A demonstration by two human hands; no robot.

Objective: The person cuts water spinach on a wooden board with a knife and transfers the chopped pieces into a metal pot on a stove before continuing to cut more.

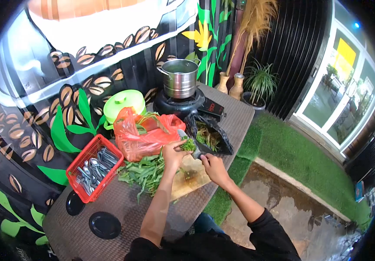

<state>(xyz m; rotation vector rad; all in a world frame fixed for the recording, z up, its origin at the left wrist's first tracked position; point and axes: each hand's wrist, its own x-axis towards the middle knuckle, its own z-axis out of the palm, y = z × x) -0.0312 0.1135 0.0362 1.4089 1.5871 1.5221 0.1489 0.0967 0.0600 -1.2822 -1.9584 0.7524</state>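
Note:
My left hand [172, 154] is closed around a bunch of cut green stems [189, 145], held above the wooden cutting board [190, 179]. My right hand [215, 168] grips the dark handle of a knife [197, 152], whose blade lies close against the bunch. Part of the blade is hidden by the greens. Loose leafy greens [146, 174] spread over the table to the left of the board. Just beyond my hands lies a red plastic bag [146, 138] with some greens in it. Beside it, a black plastic bag [213, 137] holds stems and trimmings.
A steel pot [180, 79] stands on a black portable stove [179, 104] at the back. Near it is a lidded green pot [124, 103]. A red basket [95, 167] of cutlery and two black round lids or plates [105, 225] occupy the left side. The table edge [238, 140] runs along the right.

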